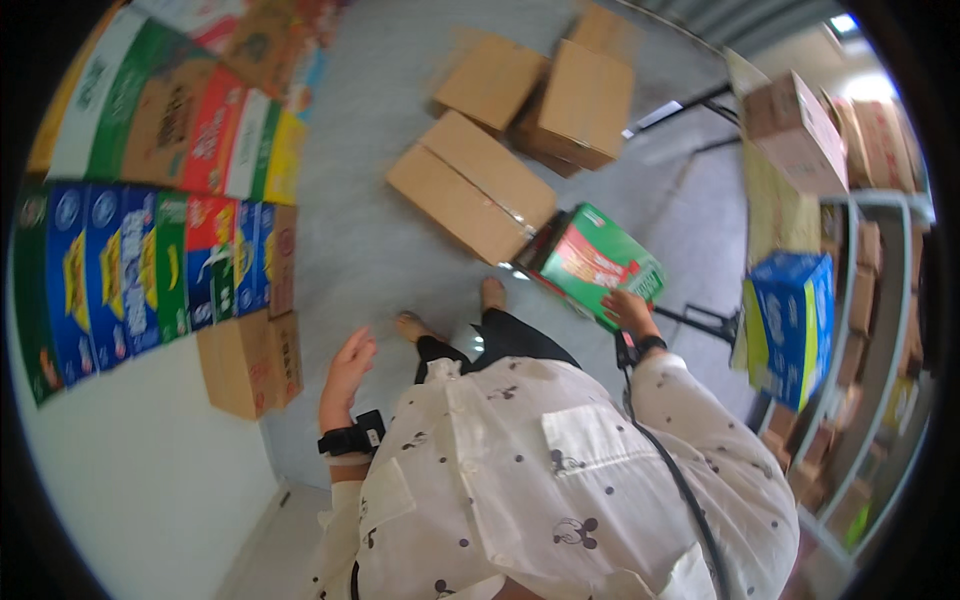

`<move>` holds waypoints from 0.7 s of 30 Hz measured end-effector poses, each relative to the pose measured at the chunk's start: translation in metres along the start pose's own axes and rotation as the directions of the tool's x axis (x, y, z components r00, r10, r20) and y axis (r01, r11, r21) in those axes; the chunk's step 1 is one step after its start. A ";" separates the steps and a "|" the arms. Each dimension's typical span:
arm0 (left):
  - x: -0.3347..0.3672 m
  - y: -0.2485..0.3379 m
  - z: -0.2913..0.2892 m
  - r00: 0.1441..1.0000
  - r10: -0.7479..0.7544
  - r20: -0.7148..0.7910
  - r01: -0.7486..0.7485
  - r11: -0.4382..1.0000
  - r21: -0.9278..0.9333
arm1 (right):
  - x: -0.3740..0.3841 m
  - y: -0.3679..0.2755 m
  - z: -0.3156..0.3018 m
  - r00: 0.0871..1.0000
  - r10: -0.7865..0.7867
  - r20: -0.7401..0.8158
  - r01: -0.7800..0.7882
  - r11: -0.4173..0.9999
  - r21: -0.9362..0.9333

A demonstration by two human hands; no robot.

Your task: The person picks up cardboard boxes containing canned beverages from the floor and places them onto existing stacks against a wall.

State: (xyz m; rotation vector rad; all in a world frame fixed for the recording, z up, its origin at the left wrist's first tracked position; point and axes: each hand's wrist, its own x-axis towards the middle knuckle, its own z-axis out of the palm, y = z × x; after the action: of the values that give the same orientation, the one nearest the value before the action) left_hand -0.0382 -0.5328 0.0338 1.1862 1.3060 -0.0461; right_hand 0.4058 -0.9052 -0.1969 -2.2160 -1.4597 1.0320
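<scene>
A green carton (598,255) with red and white print is to the right of my feet, set at an angle. My right hand (628,308) is on its near right edge, fingers bent over the printed face. The underside of the carton is hidden, so I cannot tell whether anything supports it. My left hand (350,365) hangs free on the left, fingers partly apart and holding nothing. Just beyond the green carton lies a large closed brown cardboard box (470,185), sealed with tape.
More brown boxes (585,100) are on the grey floor ahead. Stacked colourful cartons (130,270) line the left side, over brown boxes (250,365). On the right, a table (780,215) holds a blue-and-green carton (795,325) and a pale box (795,130), beside a metal shelf (868,420) of boxes.
</scene>
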 end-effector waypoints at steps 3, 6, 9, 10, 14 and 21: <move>-0.037 -0.009 0.016 0.998 0.023 -0.067 -0.021 0.999 0.031 | -0.023 -0.001 -0.002 0.978 -0.198 0.065 0.202 0.827 -0.525; -0.070 -0.019 0.014 0.993 0.071 -0.095 -0.068 0.997 0.032 | -0.042 0.033 0.020 0.987 0.068 0.148 -0.097 0.976 0.194; -0.084 -0.024 0.014 0.986 0.138 -0.095 -0.135 0.990 0.039 | -0.053 0.064 0.044 0.942 0.295 0.158 -0.269 0.385 0.883; -0.088 -0.031 0.017 0.987 0.141 -0.081 -0.137 0.989 0.050 | -0.062 0.070 0.045 0.944 0.290 0.155 -0.267 0.399 0.877; -0.139 -0.106 0.027 0.968 0.191 -0.165 -0.198 0.980 -0.028 | -0.101 0.010 0.047 0.969 -0.041 0.244 -0.101 0.834 0.543; -0.201 -0.271 0.038 0.935 0.294 -0.197 -0.310 0.949 -0.056 | -0.186 -0.028 0.076 0.901 0.294 0.320 -0.430 0.706 0.563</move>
State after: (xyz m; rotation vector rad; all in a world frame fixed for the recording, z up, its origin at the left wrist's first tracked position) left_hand -0.2483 -0.7972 0.0042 1.3290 1.2591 0.3499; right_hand 0.2912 -1.0680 -0.1583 -1.9488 -0.5699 1.6341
